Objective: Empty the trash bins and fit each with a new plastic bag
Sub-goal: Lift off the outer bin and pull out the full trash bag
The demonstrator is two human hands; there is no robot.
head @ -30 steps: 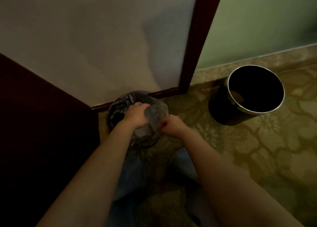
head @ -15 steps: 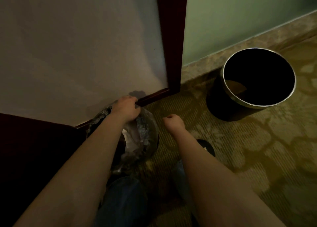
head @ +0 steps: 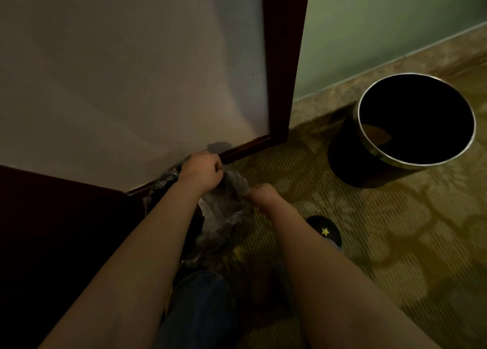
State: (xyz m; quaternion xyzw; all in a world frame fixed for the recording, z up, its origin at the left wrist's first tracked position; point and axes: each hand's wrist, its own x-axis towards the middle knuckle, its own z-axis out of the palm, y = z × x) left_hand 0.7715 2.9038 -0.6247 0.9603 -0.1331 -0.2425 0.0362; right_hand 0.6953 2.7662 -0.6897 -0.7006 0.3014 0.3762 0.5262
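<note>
Head camera: at the far left a dark wood panel [head: 52, 243] fills the corner, and its edge runs close beside my left forearm, so that side is tight. Above it the pale wall [head: 131, 72] comes down to a dark red skirting [head: 245, 148]. The small bin [head: 158, 190] is tucked into the corner where panel and skirting meet, and I cannot tell whether it touches either. The left grip [head: 201, 172] reaches over the bin's far rim, just below the skirting, with the fingers curled round the plastic bag [head: 224, 211]. The bag lies crumpled in the bin's mouth and is folded over the rim. The right grip [head: 262, 196] sits at the bag's right edge, knuckles up and fingers curled, and seems to pinch the film there, though the fingertips themselves are hidden. Below the bin my knee [head: 203, 304] in blue jeans crowds the near side. Further right, a dark red door post [head: 286, 59] stands upright and meets the floor just behind the bin. A black shoe with a yellow star [head: 325, 231] lies close beside my right forearm. From there the patterned carpet [head: 395, 243] spreads wide towards the right edge of the frame. The black bin [head: 342, 159] stands upright on it, well apart from the small bin. Its silver rim faces the camera, and it is near the strip at the foot of the green wall [head: 382, 32].
</note>
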